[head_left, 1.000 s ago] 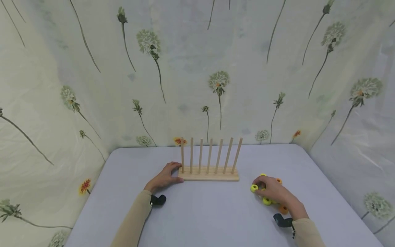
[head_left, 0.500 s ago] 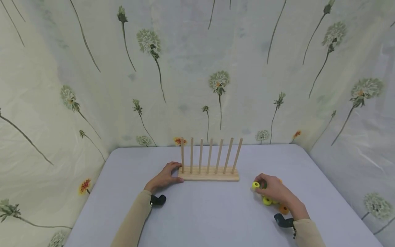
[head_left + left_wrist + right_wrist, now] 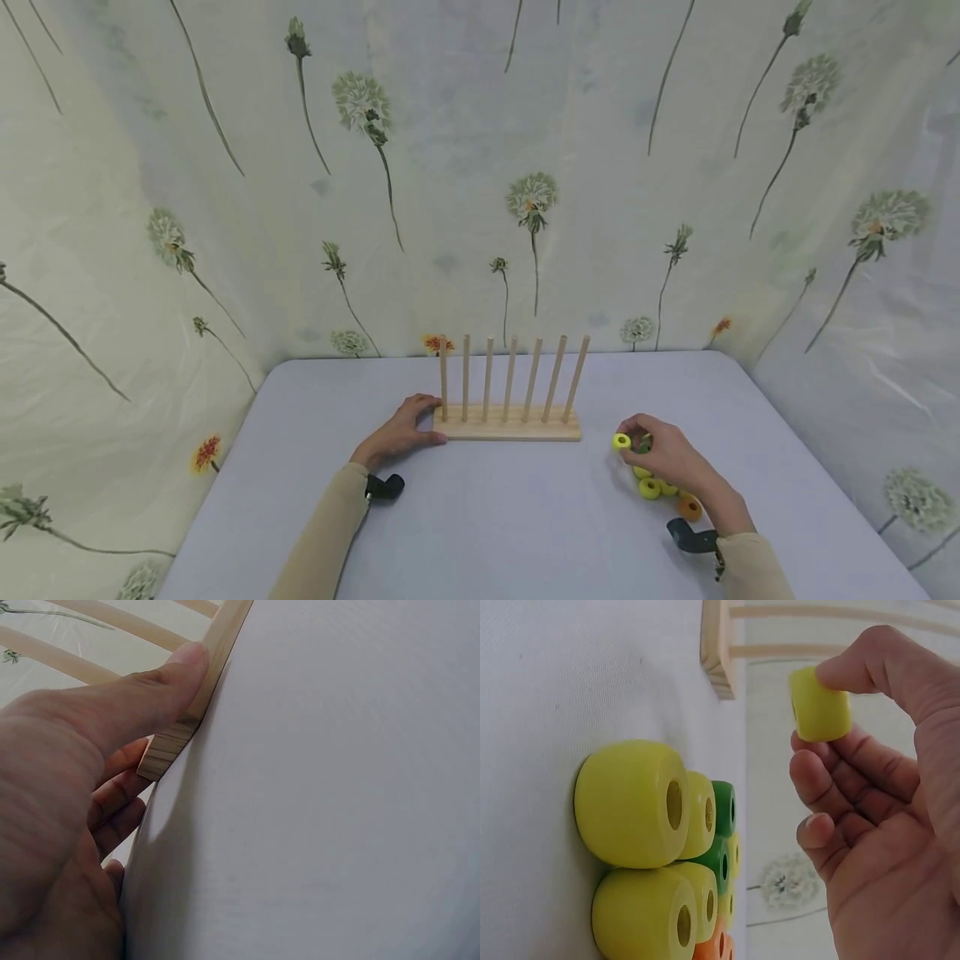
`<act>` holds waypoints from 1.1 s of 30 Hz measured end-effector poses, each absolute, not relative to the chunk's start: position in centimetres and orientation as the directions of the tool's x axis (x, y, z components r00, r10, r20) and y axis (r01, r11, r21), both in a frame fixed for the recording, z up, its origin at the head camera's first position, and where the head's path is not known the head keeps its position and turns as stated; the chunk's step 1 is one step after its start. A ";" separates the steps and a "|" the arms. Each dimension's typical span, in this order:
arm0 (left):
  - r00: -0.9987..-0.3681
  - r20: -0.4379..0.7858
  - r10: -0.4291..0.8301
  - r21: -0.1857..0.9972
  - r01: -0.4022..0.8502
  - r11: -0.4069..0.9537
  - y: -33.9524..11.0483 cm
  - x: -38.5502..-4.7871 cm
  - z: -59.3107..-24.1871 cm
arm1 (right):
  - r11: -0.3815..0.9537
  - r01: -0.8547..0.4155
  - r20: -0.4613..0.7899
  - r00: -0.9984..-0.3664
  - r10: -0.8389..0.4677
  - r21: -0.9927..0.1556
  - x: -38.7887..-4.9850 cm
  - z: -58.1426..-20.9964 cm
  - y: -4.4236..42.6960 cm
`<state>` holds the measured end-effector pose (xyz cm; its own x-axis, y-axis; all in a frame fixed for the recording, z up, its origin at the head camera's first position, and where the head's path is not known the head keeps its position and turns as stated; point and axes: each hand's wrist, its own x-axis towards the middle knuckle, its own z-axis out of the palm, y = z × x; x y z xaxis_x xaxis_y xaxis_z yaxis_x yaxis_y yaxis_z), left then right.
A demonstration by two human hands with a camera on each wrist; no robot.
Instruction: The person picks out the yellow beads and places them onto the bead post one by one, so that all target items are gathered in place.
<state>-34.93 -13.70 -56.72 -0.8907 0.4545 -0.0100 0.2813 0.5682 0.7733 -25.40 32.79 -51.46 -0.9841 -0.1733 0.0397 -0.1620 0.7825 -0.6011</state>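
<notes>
At a pale bench [image 3: 487,517] backed by a floral sheet [image 3: 450,167], a person in beige sleeves [image 3: 318,542] works with two hands set well apart. The left hand [image 3: 397,432] grips the left end of a wooden rack [image 3: 510,432], its thumb laid over the front edge and its fingers reaching around behind. Seven upright pegs [image 3: 487,375] stand in a row along the rack's base. To the right, apart from the rack, the right hand [image 3: 671,458] holds a yellow bead [image 3: 821,705] off the bench, thumb and fingers clamped on its sides, the outer fingers bent and free of it. Beside and beneath that hand sits a tight cluster, partly hidden from the head camera: yellow beads [image 3: 622,806], green beads [image 3: 721,796] and orange beads [image 3: 706,949], many of them touching, their round holes facing up. Black wrist cameras [image 3: 386,486] are worn on both arms.
</notes>
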 end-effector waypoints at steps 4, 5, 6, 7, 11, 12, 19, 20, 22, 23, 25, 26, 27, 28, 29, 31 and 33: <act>-0.889 -0.008 0.457 0.775 0.283 0.565 -13.7 -35.0 -56.8 | 0.760 -0.175 0.060 -0.982 -0.177 -0.626 -25.3 -51.4 32.7; -0.889 -0.009 0.459 0.776 0.283 0.563 -13.8 -34.9 -56.7 | 0.755 -0.180 0.065 -0.981 -0.180 -0.631 -25.3 -51.4 32.7; -0.888 -0.009 0.460 0.778 0.282 0.561 -13.8 -34.9 -56.7 | 0.746 -0.184 0.071 -0.981 -0.181 -0.640 -25.3 -51.3 32.6; -0.888 -0.010 0.461 0.781 0.281 0.558 -13.8 -34.9 -56.7 | 0.741 -0.189 0.076 -0.980 -0.183 -0.645 -25.3 -51.3 32.6; -0.885 -0.006 0.466 0.787 0.283 0.548 -13.8 -34.8 -56.6 | 0.729 -0.197 0.095 -0.979 -0.180 -0.655 -25.2 -51.1 32.5; -0.884 -0.006 0.467 0.787 0.284 0.548 -13.8 -34.8 -56.6 | 0.727 -0.197 0.097 -0.979 -0.177 -0.658 -25.2 -51.1 32.5; -0.886 0.002 0.464 0.782 0.291 0.552 -13.7 -34.8 -56.5 | 0.703 -0.179 0.077 -0.982 -0.175 -0.688 -25.1 -50.8 32.4; -0.886 0.006 0.463 0.781 0.294 0.551 -13.7 -34.8 -56.5 | 0.699 -0.175 0.075 -0.982 -0.171 -0.693 -25.1 -50.8 32.3; -0.887 0.012 0.462 0.777 0.299 0.553 -13.7 -34.8 -56.5 | 0.697 -0.178 0.076 -0.982 -0.175 -0.695 -25.0 -50.7 32.2; -0.888 0.013 0.460 0.775 0.299 0.556 -13.7 -34.8 -56.5 | 0.697 -0.179 0.076 -0.981 -0.177 -0.694 -25.0 -50.6 32.2; -0.889 0.018 0.457 0.771 0.304 0.560 -13.7 -34.8 -56.6 | 0.699 -0.180 0.080 -0.981 -0.174 -0.692 -25.0 -50.4 31.9; -0.890 0.019 0.456 0.770 0.304 0.561 -13.7 -34.8 -56.6 | 0.698 -0.183 0.083 -0.981 -0.175 -0.692 -25.0 -50.2 31.7; -0.890 0.018 0.456 0.770 0.303 0.562 -13.7 -34.8 -56.6 | 0.697 -0.188 0.087 -0.980 -0.178 -0.692 -25.0 -50.0 31.5; -0.890 0.016 0.456 0.769 0.303 0.563 -13.7 -34.9 -56.7 | 0.696 -0.197 0.094 -0.978 -0.184 -0.691 -25.0 -49.7 31.3; -0.890 0.017 0.456 0.769 0.304 0.563 -13.8 -34.9 -56.7 | 0.695 -0.210 0.105 -0.976 -0.191 -0.687 -25.0 -49.5 31.2; -0.888 0.014 0.460 0.771 0.302 0.561 -13.8 -34.9 -56.7 | 0.692 -0.250 0.139 -0.967 -0.213 -0.677 -25.0 -48.8 30.8; -0.886 0.012 0.464 0.772 0.303 0.558 -13.8 -34.9 -56.6 | 0.693 -0.292 0.178 -0.956 -0.234 -0.659 -25.1 -47.9 30.4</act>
<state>-34.87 -13.82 -56.60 -0.8856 0.4643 0.0115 0.3028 0.5584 0.7724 -25.12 30.40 -47.91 -0.9560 -0.2336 0.1776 -0.2918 0.6930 -0.6592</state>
